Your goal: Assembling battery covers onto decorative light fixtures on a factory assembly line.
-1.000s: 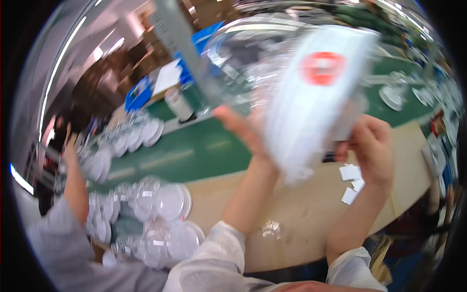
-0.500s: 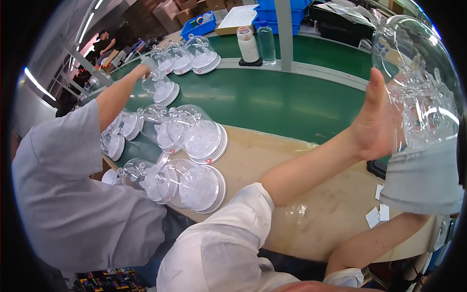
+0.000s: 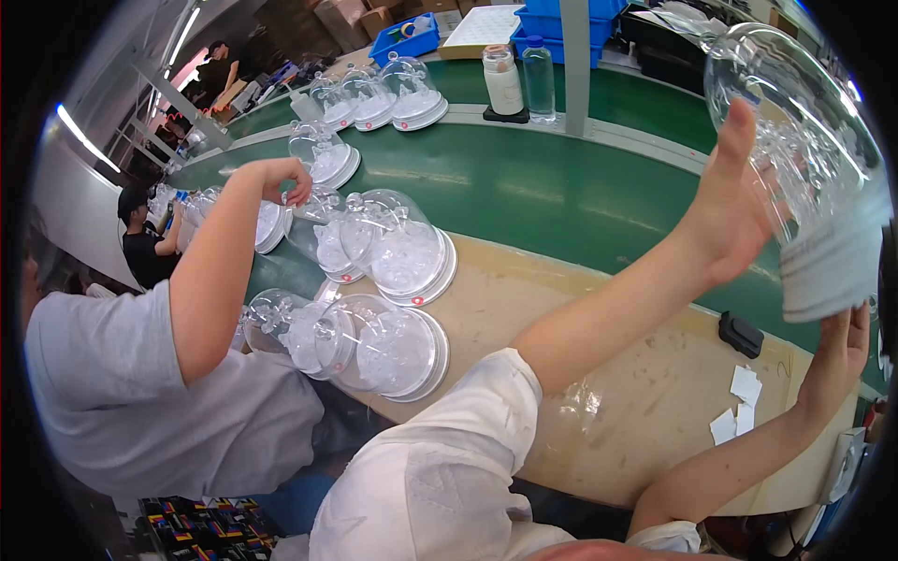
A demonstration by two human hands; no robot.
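A clear dome ornament [image 3: 790,103] on a whitish round base [image 3: 832,257] is held up, tilted, at the far right. Clear crystal-like pieces stand inside it. My left hand [image 3: 725,220] grips the dome's side, thumb up and the other fingers partly hidden behind the clear wall. Beneath the base, my right hand [image 3: 847,341] holds it from below, some fingers out of sight. Several similar domes on white bases stand to the left, the closest being a front dome [image 3: 398,351] and another dome [image 3: 407,257] behind it.
A co-worker's arm [image 3: 220,243] reaches over the domes at left. White paper pieces [image 3: 744,388] and a black block [image 3: 741,334] lie on the tan board [image 3: 599,411]. Beyond the green surface [image 3: 524,187] stand a white jar [image 3: 502,84], a bottle [image 3: 539,84] and a metal post [image 3: 577,75].
The held dome has tipped and its base has risen. My right hand has come into view under the base. The co-worker's hand has drawn back from the far domes.
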